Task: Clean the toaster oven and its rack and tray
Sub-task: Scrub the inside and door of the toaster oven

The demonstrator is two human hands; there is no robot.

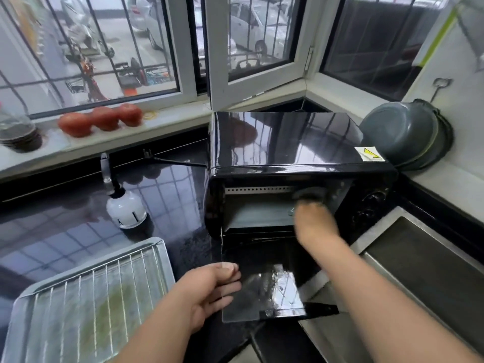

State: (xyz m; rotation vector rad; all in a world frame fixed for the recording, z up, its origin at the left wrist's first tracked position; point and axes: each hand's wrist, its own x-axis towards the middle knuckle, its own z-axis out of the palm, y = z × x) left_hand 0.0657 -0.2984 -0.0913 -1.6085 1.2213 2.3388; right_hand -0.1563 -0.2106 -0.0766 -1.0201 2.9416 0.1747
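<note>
On the black counter (65, 218), toaster oven (296, 153) stands with glass door (262, 292) dropped flat. Left hand (209, 289) rests at the door's left edge, fingers loosely curled against it. Right hand (311, 221) reaches into the cavity, blurred; grip cannot be told. Rack (104, 292) lies in tray (157, 247), front left. Spray bottle (123, 205) between tray and sill.
</note>
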